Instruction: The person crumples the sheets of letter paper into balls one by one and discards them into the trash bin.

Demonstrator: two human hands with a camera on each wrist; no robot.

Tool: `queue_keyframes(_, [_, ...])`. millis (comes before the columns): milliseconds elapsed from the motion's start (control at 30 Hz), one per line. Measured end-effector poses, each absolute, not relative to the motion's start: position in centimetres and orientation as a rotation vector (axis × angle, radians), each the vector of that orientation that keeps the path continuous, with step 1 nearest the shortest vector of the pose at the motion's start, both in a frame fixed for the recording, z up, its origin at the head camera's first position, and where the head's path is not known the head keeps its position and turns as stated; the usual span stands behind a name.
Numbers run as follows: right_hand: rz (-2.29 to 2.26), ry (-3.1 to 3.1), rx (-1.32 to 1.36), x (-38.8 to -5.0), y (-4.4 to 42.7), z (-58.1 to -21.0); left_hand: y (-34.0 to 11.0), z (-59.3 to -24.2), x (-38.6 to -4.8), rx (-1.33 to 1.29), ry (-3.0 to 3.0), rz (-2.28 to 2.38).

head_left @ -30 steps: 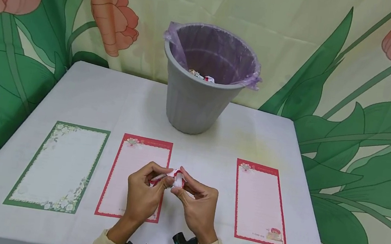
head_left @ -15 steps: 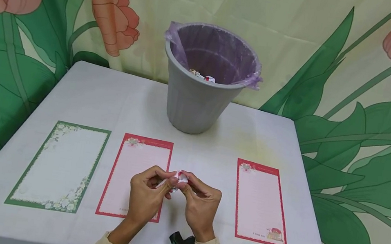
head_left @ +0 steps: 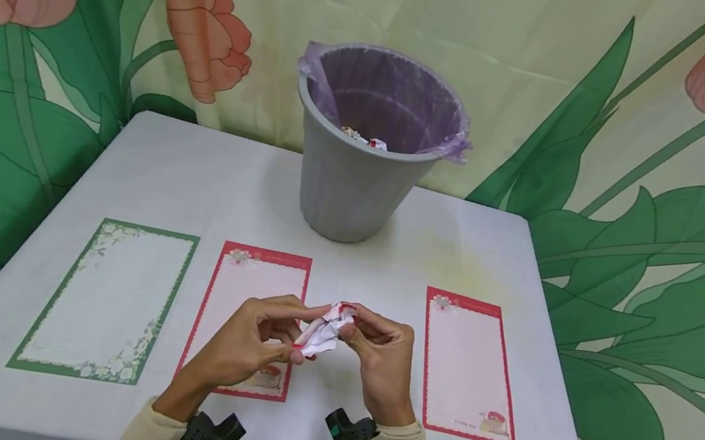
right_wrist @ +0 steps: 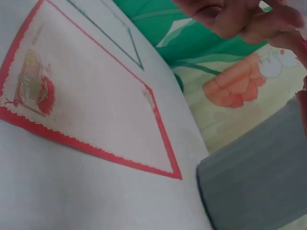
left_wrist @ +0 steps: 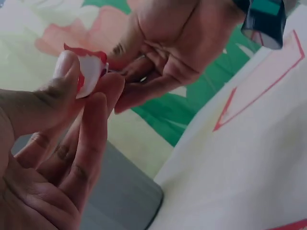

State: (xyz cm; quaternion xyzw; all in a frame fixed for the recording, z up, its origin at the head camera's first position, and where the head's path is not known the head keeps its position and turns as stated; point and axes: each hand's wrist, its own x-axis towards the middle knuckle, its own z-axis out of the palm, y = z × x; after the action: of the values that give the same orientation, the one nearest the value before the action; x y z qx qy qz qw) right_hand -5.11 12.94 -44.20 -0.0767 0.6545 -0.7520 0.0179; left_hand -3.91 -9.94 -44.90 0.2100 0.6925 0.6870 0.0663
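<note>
1. Crumpled paper (head_left: 323, 331), white with red edging, sits between the 2 hands, above the table (head_left: 164, 177) near its middle. In the head view it shows just right of the left red-bordered sheet (head_left: 259, 278).
2. Left hand (head_left: 249, 344): pinches the paper's left side, thumb to the near edge, index finger extended along the far edge. Gap between them is only the bunched paper; the other fingers bend behind.
3. Right hand (head_left: 388, 366): thumb and index finger pinch the paper's right end, nearly closed on it. Exact contact of its remaining fingers: cannot tell.
4. Surroundings: green-bordered sheet (head_left: 101, 298) at left, a second red-bordered sheet (head_left: 463, 368) at right, both flat. Gray bin (head_left: 352, 198) stands at the far side, with a purple liner (head_left: 319, 85) folded over its rim and crumpled scraps (head_left: 376, 143) inside.
5. Risk, judged: paper may tear if both pinches pull apart, since folds concentrate strain.
6. Risk, judged: the wad may spring loose if either thumb lifts early; the folds look only loosely packed.
7. Risk, judged: a low wrist or sleeve (head_left: 147, 434) could drag the left red-bordered sheet, which lies beneath the left forearm in the head view.
</note>
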Motion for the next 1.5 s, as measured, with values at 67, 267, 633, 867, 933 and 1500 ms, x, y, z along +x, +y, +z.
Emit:
queue_keyframes(67, [-2.325, 2.005, -0.231, -5.1, 13.0, -44.2, -10.0, -45.0, -4.0, 0.638, 2.121, 2.075])
queue_keyframes(267, [-2.308, 1.938, -0.22, -5.1, 13.0, -44.1, -9.6, -45.1, -4.1, 0.646, 2.204, 2.137])
queue_keyframes(633, [-2.293, 1.897, -0.251, -4.7, 12.5, -44.3, -8.4, -45.4, -4.0, 0.692, 2.291, 2.27])
queue_keyframes(867, [-2.275, 1.919, -0.265, -4.4, 11.8, -44.7, -7.7, -45.4, -3.9, 0.529, 2.364, 2.364])
queue_keyframes(933, [-2.272, 1.92, -0.259, -4.3, 11.6, -44.8, -7.5, -45.3, -3.9, 0.469, 2.382, 2.386])
queue_keyframes(1500, [-2.065, 2.323, -0.58, -3.7, 10.3, -45.7, -5.6, -45.8, -3.5, -0.059, 2.377, 2.535])
